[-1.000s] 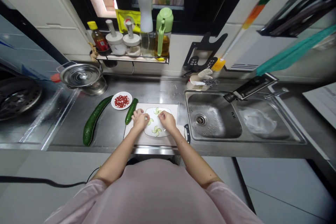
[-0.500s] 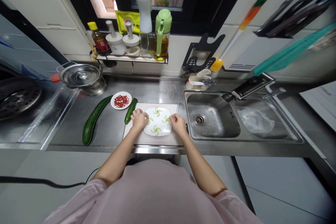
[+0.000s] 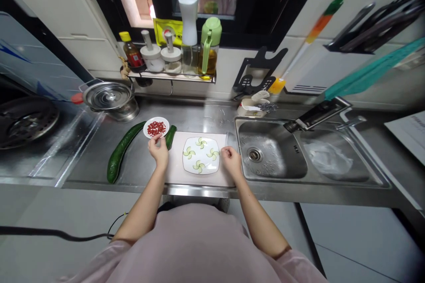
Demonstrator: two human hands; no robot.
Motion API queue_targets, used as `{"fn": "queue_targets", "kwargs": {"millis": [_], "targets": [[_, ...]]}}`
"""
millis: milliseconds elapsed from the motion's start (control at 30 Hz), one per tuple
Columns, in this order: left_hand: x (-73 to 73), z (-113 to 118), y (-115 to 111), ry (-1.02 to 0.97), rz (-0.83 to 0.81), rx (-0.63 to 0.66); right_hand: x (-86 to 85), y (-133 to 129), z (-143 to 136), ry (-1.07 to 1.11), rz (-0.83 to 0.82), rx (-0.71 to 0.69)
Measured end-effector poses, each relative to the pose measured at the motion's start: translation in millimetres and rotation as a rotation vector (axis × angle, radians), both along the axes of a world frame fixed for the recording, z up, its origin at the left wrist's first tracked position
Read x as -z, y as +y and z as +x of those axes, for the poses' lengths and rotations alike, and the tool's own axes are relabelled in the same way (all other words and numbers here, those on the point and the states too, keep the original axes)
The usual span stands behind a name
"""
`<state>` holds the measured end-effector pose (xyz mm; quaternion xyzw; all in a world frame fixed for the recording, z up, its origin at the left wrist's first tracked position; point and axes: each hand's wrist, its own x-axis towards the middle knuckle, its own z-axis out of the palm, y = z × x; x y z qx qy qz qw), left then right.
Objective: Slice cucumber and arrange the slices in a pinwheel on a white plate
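Note:
My left hand is at the near rim of a small white plate of red dried berries, which look like goji berries. Its thumb and forefinger are apart, with nothing visible between them. It partly covers a short piece of cucumber. On the right, my right hand hovers beside a white squarish plate, fingers curled together; whatever they may hold is hidden. Several pinwheels of thin cucumber slices lie on that plate, which rests on a pale cutting board.
A long whole cucumber lies at left, before a lidded steel pot. A double sink with a faucet is to the right. A knife blade shows by the board. Seasoning bottles stand on a wall rack.
My left hand has left the squarish plate's left edge and moved to the plate of berries. My right hand has drawn slightly away from the plate's right edge. The view has shifted a little.

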<state>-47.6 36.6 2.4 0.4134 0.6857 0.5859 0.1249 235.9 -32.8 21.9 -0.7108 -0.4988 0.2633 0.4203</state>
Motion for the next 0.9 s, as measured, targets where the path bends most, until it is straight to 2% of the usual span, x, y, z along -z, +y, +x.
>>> {"fn": "queue_targets", "kwargs": {"millis": [67, 200, 367, 533, 667, 800, 900], "targets": [[-4.5, -3.6, -4.3, -0.007, 0.079, -0.051, -8.2, -0.5, -3.3, 0.065, 0.115, 0.047], [-9.4, -7.9, -15.2, -0.012, 0.127, -0.059, -27.0, -2.1, -9.1, 0.096, 0.304, 0.116], [0.6, -14.2, -16.7, -0.075, 0.084, -0.113, -33.4, -11.2, -21.1, 0.073, 0.334, 0.06], [8.1, -28.4, -4.5, -0.047, -0.079, -0.188, -24.5, -19.4, -38.4, 0.055, 0.252, -0.074], [2.7, -44.5, 14.7, -0.036, -0.274, -0.249, -23.1, -11.7, -47.6, 0.085, 0.24, -0.094], [-5.5, -60.9, 40.5, 0.034, -0.52, -0.153, -24.1, -0.7, -54.2, 0.092, 0.224, -0.117], [-6.5, -70.9, 58.3, 0.149, -0.678, -0.08, -22.5, 3.0, -57.5, 0.087, 0.205, -0.129]]}}
